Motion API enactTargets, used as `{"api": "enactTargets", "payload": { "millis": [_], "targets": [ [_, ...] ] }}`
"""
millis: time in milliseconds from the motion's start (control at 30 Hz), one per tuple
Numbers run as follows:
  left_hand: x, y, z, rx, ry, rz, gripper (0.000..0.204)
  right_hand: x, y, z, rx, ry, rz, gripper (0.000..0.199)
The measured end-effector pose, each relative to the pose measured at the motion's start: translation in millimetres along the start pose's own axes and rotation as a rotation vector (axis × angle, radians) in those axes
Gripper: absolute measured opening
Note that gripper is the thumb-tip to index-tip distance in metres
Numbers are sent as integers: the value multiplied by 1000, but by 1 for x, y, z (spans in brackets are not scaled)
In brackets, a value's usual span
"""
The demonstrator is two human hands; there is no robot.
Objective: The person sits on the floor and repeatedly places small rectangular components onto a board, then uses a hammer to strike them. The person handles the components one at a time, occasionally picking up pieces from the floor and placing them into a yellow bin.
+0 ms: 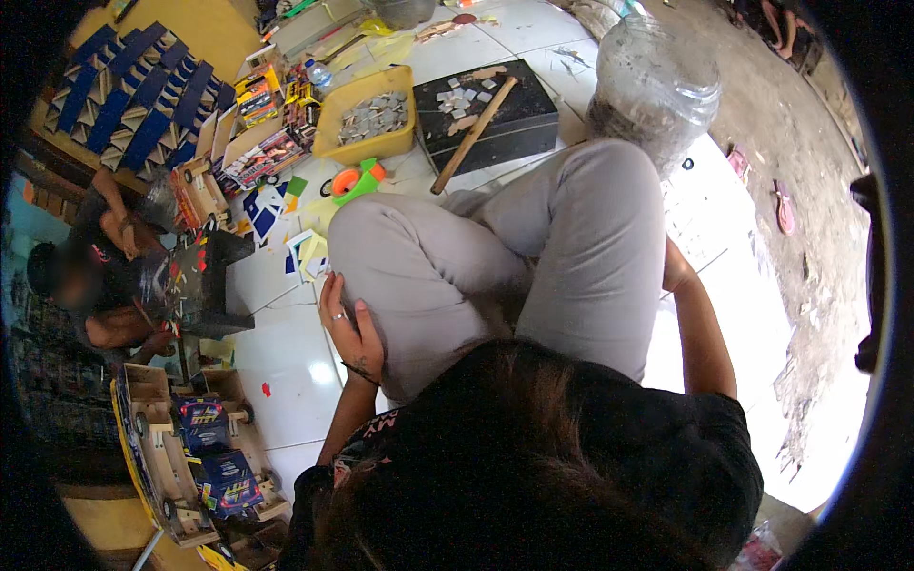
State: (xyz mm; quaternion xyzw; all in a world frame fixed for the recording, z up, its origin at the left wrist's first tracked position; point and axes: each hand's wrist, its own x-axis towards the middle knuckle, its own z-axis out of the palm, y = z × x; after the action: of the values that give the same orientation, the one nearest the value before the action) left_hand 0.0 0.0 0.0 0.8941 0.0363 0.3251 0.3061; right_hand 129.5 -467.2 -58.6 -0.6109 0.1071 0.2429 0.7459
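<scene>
Left hand lies loosely open and empty on the soft, yielding grey trouser leg, near centre; right hand state undeterminable behind the knee; the stiff, probably light wooden stick, far centre, suits a mid-shaft grip.

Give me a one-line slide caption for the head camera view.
Seated on a white tiled floor, left hand resting on grey-trousered knee, right hand behind the other leg, yellow tray ahead.
</scene>
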Motion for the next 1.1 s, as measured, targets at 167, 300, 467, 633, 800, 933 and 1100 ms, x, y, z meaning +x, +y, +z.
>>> {"api": "enactTargets", "payload": {
  "millis": [167,300,467,633,800,933,1100],
  "targets": [
    [15,12,27,9,-47,-95,46,21,-55,0,-400,431,-209,59],
    [66,15,47,63,-81,-67,48,35,-77,56,-751,576,-955,41],
    [179,-5,107,22,-193,103,37,78,-121,104,-876,75,-846,30],
    [273,-33,203,-241,-266,-51,30,178,-163,117,-1120,-23,-483,25],
    [284,-54,264,-418,-158,-257,30,248,-183,117,-1264,79,-638,26],
    [287,-84,260,-444,-228,-291,31,268,-158,157,-1456,-228,-989,34],
    [293,-97,249,-556,-116,-357,32,257,-136,162,-1661,-235,-850,35]
  ]
}}
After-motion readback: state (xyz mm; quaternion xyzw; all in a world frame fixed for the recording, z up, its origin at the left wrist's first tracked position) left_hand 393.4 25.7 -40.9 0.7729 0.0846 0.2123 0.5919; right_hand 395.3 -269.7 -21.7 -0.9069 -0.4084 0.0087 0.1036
